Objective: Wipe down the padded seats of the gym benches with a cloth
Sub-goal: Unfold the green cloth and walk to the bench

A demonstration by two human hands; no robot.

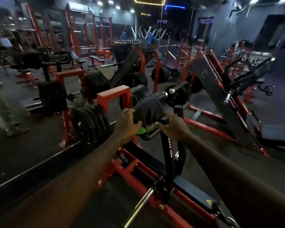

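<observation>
A dark cloth [149,109] lies draped over the black padded roller of a red-framed machine in front of me. My left hand [127,122] grips the cloth's left side, fingers curled over the top of the roller. My right hand [173,125] holds the right side of the cloth near the roller's bracket, thumb reaching under. A bright green patch [142,130] shows beneath the roller between my hands; I cannot tell what it is. A flat black padded seat [190,190] sits lower right on the same machine.
Stacked black weight plates [90,122] stand left of the roller. A chrome bar [137,209] juts out below. A large black sled machine [217,102] rises at right. A mirror edge runs along the floor at left. Red racks and benches fill the background, with people far off.
</observation>
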